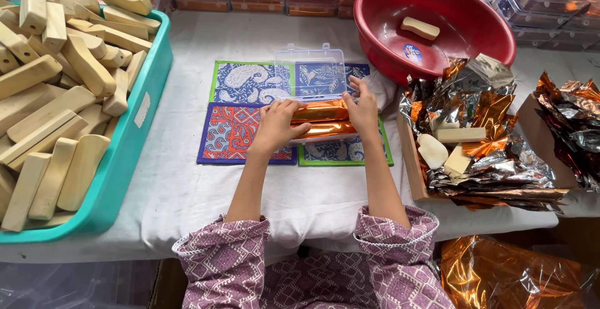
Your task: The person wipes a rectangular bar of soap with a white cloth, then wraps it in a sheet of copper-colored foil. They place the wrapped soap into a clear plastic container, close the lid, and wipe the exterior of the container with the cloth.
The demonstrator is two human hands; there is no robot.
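- White cloth is covering the table (206, 190), and everything is resting on it.
- The teal tub (134, 131) is standing at nine o'clock, and it is holding a heap of pale wooden blocks (56, 96).
- The red basin (456, 40) is sitting at one o'clock with one wooden block (420, 28) lying inside it.
- Crumpled copper foil sheets (487, 140) are lying at three o'clock, with a few bare blocks among them.
- Patterned mats (244, 112) are lying at the centre, blue, red and green.
- The clear plastic box (312, 74) is standing open on the mats, with its lid tilted up toward twelve o'clock.
- Two foil-wrapped bars (322, 118) are lying in the tray of the box, side by side.
- The left hand (275, 127) is pressing on the bars from nine o'clock; its fingers are bent and are resting on the foil.
- The right hand (362, 109) is touching the three o'clock end of the bars, with narrow fingers near the lid edge.
- To do this step well, I think both hands should be pushing the bars flat and level, so no foil corner is sticking over the rim when the lid is coming down.
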